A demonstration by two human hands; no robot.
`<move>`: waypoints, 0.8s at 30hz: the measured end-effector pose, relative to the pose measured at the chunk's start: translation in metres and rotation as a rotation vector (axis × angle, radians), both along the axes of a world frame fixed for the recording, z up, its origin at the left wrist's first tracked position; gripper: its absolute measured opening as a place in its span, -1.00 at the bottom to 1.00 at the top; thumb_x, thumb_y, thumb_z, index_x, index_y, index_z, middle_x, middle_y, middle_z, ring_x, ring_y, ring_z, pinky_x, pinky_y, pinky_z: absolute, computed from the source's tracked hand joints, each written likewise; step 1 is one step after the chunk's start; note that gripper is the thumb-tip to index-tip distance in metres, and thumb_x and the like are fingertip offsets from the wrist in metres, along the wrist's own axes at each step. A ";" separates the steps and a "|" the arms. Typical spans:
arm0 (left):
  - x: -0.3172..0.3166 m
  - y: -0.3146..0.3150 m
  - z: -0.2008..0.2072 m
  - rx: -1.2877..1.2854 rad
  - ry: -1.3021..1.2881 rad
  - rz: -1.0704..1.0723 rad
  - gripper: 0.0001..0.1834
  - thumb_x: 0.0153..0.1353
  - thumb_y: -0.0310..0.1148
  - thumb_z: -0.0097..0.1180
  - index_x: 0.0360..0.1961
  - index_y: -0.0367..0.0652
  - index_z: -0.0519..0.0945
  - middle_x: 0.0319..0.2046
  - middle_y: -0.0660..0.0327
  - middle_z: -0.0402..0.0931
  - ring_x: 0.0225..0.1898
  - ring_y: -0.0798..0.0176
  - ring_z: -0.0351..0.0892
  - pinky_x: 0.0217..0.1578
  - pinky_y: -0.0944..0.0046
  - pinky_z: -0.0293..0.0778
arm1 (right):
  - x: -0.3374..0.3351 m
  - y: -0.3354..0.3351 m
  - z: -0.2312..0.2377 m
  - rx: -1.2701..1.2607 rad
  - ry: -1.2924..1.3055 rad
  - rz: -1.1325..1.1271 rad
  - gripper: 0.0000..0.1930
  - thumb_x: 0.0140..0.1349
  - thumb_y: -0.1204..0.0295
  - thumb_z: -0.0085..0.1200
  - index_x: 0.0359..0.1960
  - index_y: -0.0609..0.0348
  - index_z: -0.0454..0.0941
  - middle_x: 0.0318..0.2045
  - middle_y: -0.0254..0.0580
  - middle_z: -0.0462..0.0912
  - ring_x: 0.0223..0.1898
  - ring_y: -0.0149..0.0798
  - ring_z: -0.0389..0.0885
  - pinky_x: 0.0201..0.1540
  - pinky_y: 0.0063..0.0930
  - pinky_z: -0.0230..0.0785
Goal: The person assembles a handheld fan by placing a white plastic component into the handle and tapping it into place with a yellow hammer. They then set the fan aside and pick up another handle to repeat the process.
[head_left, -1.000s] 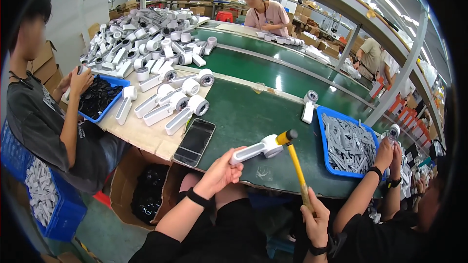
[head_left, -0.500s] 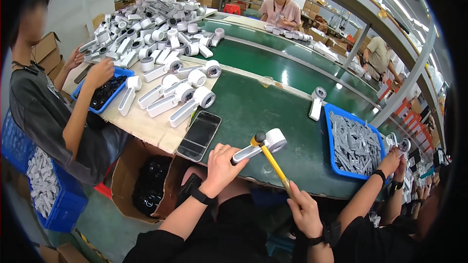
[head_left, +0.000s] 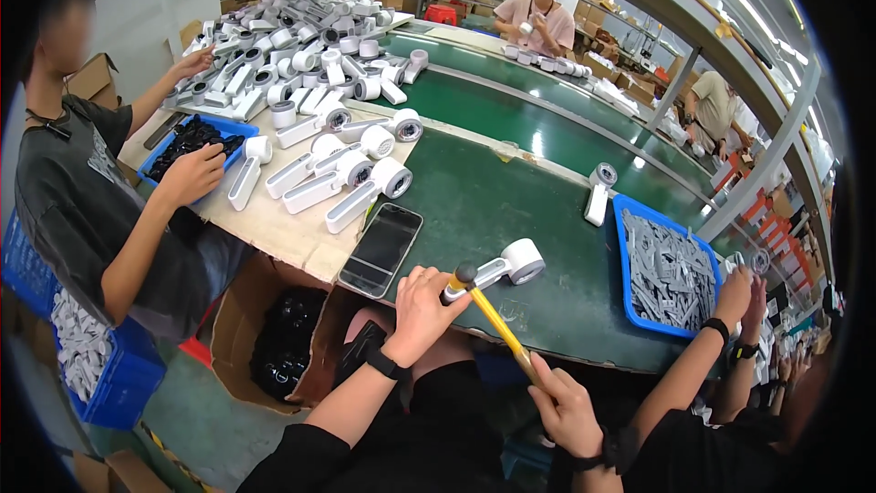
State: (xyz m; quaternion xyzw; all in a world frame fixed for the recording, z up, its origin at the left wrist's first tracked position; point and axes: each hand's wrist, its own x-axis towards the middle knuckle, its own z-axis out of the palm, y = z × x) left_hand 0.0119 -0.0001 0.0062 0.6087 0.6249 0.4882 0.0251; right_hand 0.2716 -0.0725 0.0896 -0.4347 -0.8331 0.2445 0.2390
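the handle of a white handheld fan (head_left: 504, 267) is gripped by the closed fingers of the left hand (head_left: 422, 301) at the green worktop (head_left: 511, 210) edge. a yellow-handled mallet (head_left: 493, 321) is clasped by the right hand (head_left: 568, 406), its head seemingly touching the fan handle. a black phone (head_left: 380, 249) lies just beside.

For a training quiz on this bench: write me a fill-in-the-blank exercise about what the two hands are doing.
1. The left hand pins a white handheld device on the ____ belt.
2. The right hand grips a small hammer by its ____ handle.
3. Left of the device, a dark ____ lies flat with its screen up.
4. To the right stands a ____ tray of grey parts.

Missing words: green; yellow; phone; blue
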 end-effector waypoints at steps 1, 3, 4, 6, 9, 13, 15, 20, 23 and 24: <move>-0.001 0.000 -0.002 0.001 0.001 -0.002 -0.76 -0.04 -0.26 0.40 -0.35 -0.11 0.71 -0.47 0.24 0.46 -0.27 0.12 0.45 -0.25 0.14 0.28 | 0.000 -0.001 0.001 0.001 0.001 -0.002 -0.44 0.16 0.67 0.18 0.25 0.20 0.48 -0.47 -0.14 0.45 -0.48 -0.24 0.44 -0.37 -0.45 0.31; -0.001 -0.002 -0.006 -0.014 0.006 -0.004 -0.76 -0.06 -0.26 0.40 -0.38 -0.13 0.68 -0.48 0.23 0.43 -0.27 0.11 0.44 -0.26 0.13 0.27 | 0.002 -0.003 0.006 0.033 0.076 0.029 -0.45 0.17 0.64 0.18 0.25 0.20 0.48 -0.48 -0.13 0.43 -0.50 -0.20 0.43 -0.39 -0.43 0.31; -0.002 -0.001 -0.007 -0.013 0.005 -0.003 -0.76 -0.06 -0.26 0.40 -0.38 -0.13 0.68 -0.48 0.23 0.43 -0.27 0.11 0.44 -0.26 0.13 0.27 | 0.002 -0.005 0.007 0.046 0.113 0.024 -0.45 0.18 0.62 0.18 0.26 0.17 0.47 -0.47 -0.11 0.43 -0.51 -0.17 0.43 -0.40 -0.40 0.32; -0.001 0.001 -0.008 0.009 0.042 0.013 -0.75 -0.05 -0.23 0.42 -0.41 -0.13 0.66 -0.49 0.24 0.43 -0.28 0.11 0.45 -0.26 0.12 0.27 | -0.002 -0.006 0.006 0.040 0.052 0.026 -0.45 0.18 0.63 0.19 0.27 0.15 0.47 -0.47 -0.11 0.43 -0.51 -0.15 0.43 -0.39 -0.40 0.33; 0.000 -0.002 -0.007 0.003 0.013 0.029 -0.73 -0.03 -0.19 0.44 -0.42 -0.12 0.66 -0.49 0.25 0.44 -0.28 0.10 0.46 -0.26 0.13 0.29 | -0.001 -0.007 0.002 -0.010 0.009 0.043 -0.44 0.17 0.63 0.20 0.27 0.15 0.48 -0.47 -0.12 0.44 -0.49 -0.19 0.45 -0.36 -0.43 0.34; 0.001 -0.003 -0.001 0.009 -0.031 -0.032 -0.73 0.00 -0.19 0.43 -0.31 -0.08 0.73 -0.46 0.28 0.51 -0.26 0.12 0.49 -0.23 0.15 0.31 | 0.011 -0.004 -0.010 0.078 0.203 -0.073 -0.44 0.18 0.67 0.16 0.27 0.27 0.45 -0.36 -0.10 0.56 -0.38 -0.28 0.52 -0.26 -0.48 0.37; 0.000 -0.002 -0.001 0.003 -0.013 -0.032 -0.74 0.01 -0.20 0.43 -0.30 -0.06 0.73 -0.45 0.29 0.51 -0.26 0.14 0.49 -0.22 0.15 0.31 | 0.013 0.004 -0.015 0.065 0.124 -0.173 -0.45 0.19 0.68 0.14 0.27 0.31 0.43 -0.34 -0.11 0.58 -0.34 -0.30 0.52 -0.23 -0.50 0.36; -0.003 -0.002 -0.005 -0.014 -0.006 -0.028 -0.75 0.01 -0.19 0.41 -0.30 -0.05 0.73 -0.44 0.27 0.52 -0.26 0.13 0.49 -0.22 0.15 0.31 | 0.016 0.014 -0.013 0.162 0.252 -0.165 -0.46 0.22 0.64 0.14 0.29 0.20 0.44 -0.43 -0.04 0.47 -0.45 -0.13 0.46 -0.32 -0.38 0.36; -0.002 -0.003 0.000 -0.017 0.004 -0.031 -0.75 0.02 -0.19 0.40 -0.31 -0.06 0.71 -0.43 0.27 0.53 -0.25 0.12 0.50 -0.22 0.14 0.30 | 0.019 0.013 -0.018 0.134 0.091 -0.137 -0.44 0.20 0.66 0.15 0.29 0.20 0.44 -0.43 -0.05 0.48 -0.45 -0.16 0.46 -0.32 -0.39 0.35; -0.003 -0.003 0.004 -0.012 0.006 -0.027 -0.75 0.02 -0.19 0.40 -0.31 -0.06 0.71 -0.43 0.27 0.53 -0.25 0.12 0.50 -0.22 0.14 0.30 | 0.016 0.019 -0.022 0.048 0.109 -0.158 -0.43 0.19 0.66 0.16 0.29 0.21 0.43 -0.42 -0.05 0.50 -0.44 -0.17 0.47 -0.32 -0.40 0.35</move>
